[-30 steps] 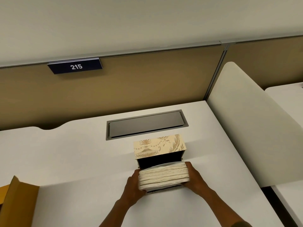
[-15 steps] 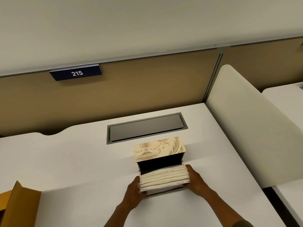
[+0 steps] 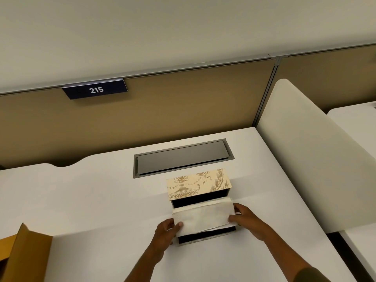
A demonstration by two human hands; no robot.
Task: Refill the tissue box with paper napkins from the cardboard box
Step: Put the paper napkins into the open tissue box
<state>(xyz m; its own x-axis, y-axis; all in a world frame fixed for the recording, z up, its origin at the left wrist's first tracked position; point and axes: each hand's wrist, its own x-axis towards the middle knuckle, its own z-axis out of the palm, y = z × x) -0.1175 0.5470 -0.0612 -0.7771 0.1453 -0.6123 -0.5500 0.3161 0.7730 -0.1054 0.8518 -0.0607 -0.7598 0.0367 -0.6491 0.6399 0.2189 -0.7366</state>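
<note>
From the head view, the napkins (image 3: 203, 215) are lying across the open mouth of the tissue box (image 3: 198, 185), long axis running nine to three, between the two hands. The left hand (image 3: 165, 231) is pinching the stack's nine o'clock end, thumb on top; the right hand (image 3: 245, 217) is clamping its three o'clock end. Both are equally near. The box's dark cavity is sitting at twelve o'clock from the hands, so the stack likely needs pushing that way. The cardboard box (image 3: 22, 255) is waiting at eight o'clock on the table (image 3: 81, 200).
</note>
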